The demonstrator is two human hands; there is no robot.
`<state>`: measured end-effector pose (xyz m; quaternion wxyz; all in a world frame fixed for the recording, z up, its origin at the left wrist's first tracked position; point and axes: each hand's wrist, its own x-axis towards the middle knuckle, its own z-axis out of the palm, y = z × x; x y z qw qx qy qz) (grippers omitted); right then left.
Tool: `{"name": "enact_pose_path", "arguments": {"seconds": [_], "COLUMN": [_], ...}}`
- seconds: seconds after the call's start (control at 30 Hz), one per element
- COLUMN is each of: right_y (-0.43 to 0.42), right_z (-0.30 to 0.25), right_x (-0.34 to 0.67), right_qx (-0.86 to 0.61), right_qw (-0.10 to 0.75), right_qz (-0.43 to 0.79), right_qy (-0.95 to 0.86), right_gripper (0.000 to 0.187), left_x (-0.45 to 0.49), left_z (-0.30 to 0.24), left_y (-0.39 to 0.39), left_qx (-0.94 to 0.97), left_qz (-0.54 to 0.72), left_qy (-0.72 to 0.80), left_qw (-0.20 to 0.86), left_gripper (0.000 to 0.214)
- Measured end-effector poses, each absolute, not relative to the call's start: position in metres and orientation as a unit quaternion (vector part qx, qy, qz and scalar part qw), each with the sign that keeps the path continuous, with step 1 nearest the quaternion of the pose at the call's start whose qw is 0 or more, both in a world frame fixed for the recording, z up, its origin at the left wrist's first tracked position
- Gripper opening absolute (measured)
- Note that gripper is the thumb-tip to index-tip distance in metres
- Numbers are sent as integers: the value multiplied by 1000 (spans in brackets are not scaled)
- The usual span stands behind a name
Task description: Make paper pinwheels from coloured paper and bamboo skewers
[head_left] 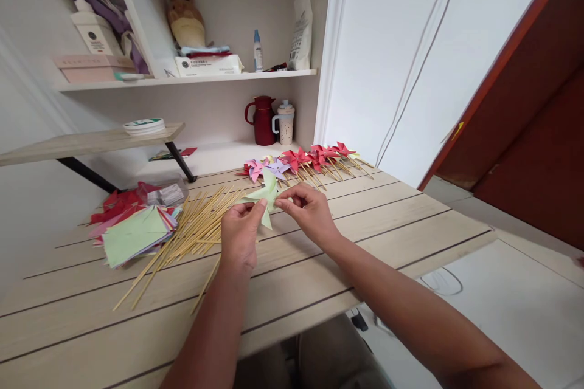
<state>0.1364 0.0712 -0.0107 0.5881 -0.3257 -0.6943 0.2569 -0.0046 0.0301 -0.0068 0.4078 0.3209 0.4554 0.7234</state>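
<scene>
A pale green paper pinwheel (267, 192) is held just above the wooden table (374, 225) between both hands. My left hand (239, 232) pinches its lower left flap, fingers closed on the paper. My right hand (309, 209) pinches its right side near the centre. A loose heap of thin wooden sticks (194, 228) lies just left of my left hand. Behind the hands, a row of finished pinwheels (303, 161), mostly red with pink and purple ones, lies on sticks at the table's far edge.
A stack of coloured paper squares (134, 232), green on top, sits at the table's left with a small clear bag (166, 193) behind it. Shelves hold a red jug (263, 120), a lidded mug (285, 123), boxes and a plush toy. The table's right edge drops to the floor.
</scene>
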Motion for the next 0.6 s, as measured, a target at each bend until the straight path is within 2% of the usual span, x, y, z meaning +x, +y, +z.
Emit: {"name": "enact_pose_path", "arguments": {"seconds": [0.07,0.2,0.27,0.37,0.47,0.6], "right_y": [72,77,81,82,77,73], "right_z": [-9,-7,-7,-7,-6,-6], "right_x": [139,145,147,146,142,139], "right_qx": [-328,-344,-342,-308,-277,-286], "right_qw": [612,637,617,545,480,486], "right_qz": [236,222,268,406,481,462], "right_qy": [-680,-653,-656,-665,-679,-685], "right_gripper": [16,34,40,47,42,35], "left_x": [-4,-2,-2,-1,-1,-2], "left_z": [-6,-5,-5,-4,-3,-4], "left_y": [29,28,27,27,27,28], "left_qx": [316,325,331,338,347,349], "left_qz": [727,719,715,710,703,702], "left_qy": [461,473,476,477,477,481], "left_qw": [398,391,391,394,397,392], "left_gripper": [38,38,38,37,36,35]}}
